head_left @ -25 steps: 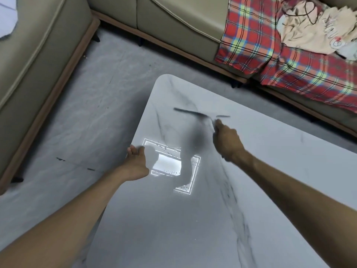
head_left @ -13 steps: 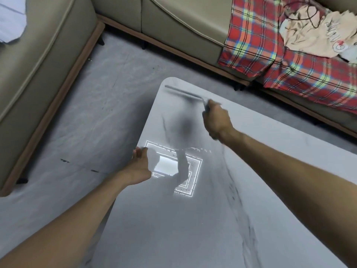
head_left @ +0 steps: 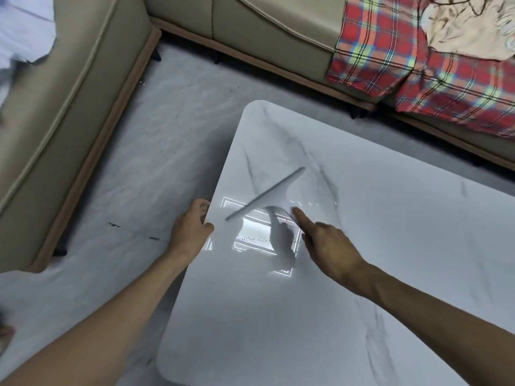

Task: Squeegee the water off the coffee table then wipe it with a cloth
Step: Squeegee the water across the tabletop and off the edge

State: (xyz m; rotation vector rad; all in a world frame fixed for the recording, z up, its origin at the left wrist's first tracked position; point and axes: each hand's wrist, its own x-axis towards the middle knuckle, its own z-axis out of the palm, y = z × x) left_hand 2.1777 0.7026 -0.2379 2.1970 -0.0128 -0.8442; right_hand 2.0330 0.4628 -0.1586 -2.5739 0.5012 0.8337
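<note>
Coffee table (head_left: pixel 390 246): white marble-look top with grey veins, one rounded corner at the far side, towards the sofa (head_left: pixel 69 93).

Squeegee (head_left: pixel 267 193): grey, on the left part of the tabletop, near the left edge. The blade's long axis runs on a diagonal. Its near end points at the left edge of the table, close to the left hand (head_left: pixel 189 229). Its far end points away and to the right, towards the far side. The handle leaves the middle of the blade and comes back towards the person.

Right hand (head_left: pixel 331 246): over the tabletop behind the blade, holding the handle. The index finger (head_left: pixel 302 218) is stretched straight towards the blade and the other fingers are curled. The handle is blurred and merges with a dark shadow on the top, so the exact grip cannot be made out.

Left hand: gripping the left edge of the table, thumb on top and fingers curled round the rim.

Surface: a bright rectangular light reflection (head_left: pixel 250 229) lies between the hands, with small water droplets (head_left: pixel 259 238) showing inside it.

Surroundings: grey veined floor (head_left: pixel 167 162). The beige sofa runs along the left and far sides. A red plaid blanket (head_left: pixel 418 65) is draped over its far right seat, and a crumpled cream fabric (head_left: pixel 468 32) lies on the blanket.
</note>
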